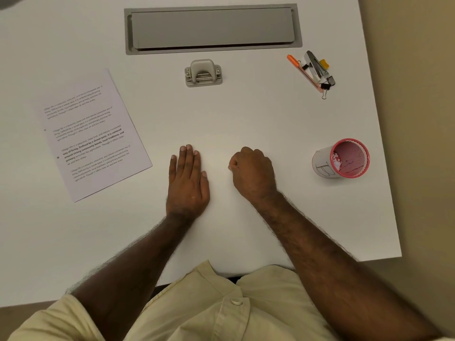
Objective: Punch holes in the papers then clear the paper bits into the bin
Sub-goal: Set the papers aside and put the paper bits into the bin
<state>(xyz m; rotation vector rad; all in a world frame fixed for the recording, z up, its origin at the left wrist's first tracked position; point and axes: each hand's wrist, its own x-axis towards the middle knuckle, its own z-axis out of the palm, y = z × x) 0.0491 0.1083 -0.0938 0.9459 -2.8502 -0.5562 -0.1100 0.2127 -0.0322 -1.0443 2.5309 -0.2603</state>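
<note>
A stack of printed papers (91, 134) lies at an angle on the left of the white table (246, 114), with two punched holes along its left edge. The grey hole punch (203, 73) stands at the far middle. A pink mesh bin (343, 158) with a white label sits at the right; pale bits show inside. My left hand (188, 180) lies flat, palm down, fingers together, in the middle of the table. My right hand (252, 174) rests beside it curled into a loose fist; nothing shows in it. Both hands are well short of the punch.
A grey cable hatch (213, 28) is set into the table's far side. At the far right lie an orange pen (304, 72), a metal stapler (316, 64) and several black binder clips (326, 84). The table's right edge runs close past the bin.
</note>
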